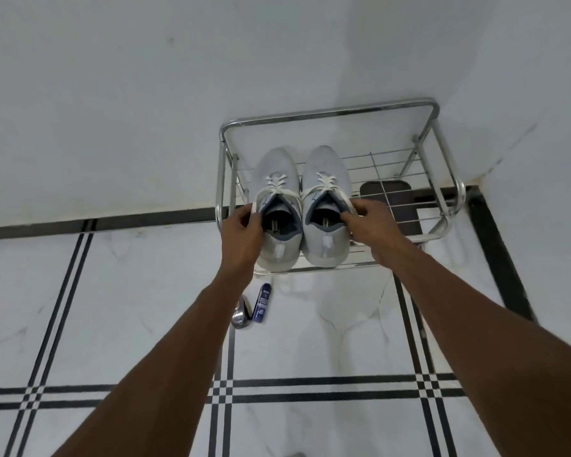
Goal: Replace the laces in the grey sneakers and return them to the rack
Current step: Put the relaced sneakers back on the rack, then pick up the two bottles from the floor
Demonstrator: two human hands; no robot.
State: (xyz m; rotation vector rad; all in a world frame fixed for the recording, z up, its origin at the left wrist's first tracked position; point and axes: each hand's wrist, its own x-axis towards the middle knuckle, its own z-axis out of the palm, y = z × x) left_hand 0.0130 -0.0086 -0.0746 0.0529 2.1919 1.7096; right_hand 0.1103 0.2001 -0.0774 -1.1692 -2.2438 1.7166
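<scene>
Two grey sneakers sit side by side on the top shelf of the metal rack [330, 115], toes toward the wall, heels at the rack's front edge. The left hand [243, 237] grips the outer collar of the left sneaker [277, 206] — fingers [244, 214] curled at its rim, seemingly also pinching the loose white lace [261, 192], though blur makes that uncertain. The right hand [368, 222] holds the outer collar of the right sneaker [327, 206], fingers hooked over the edge. On the floor below the rack's front lie a blue bottle [261, 303] and a shiny metal object [241, 315].
</scene>
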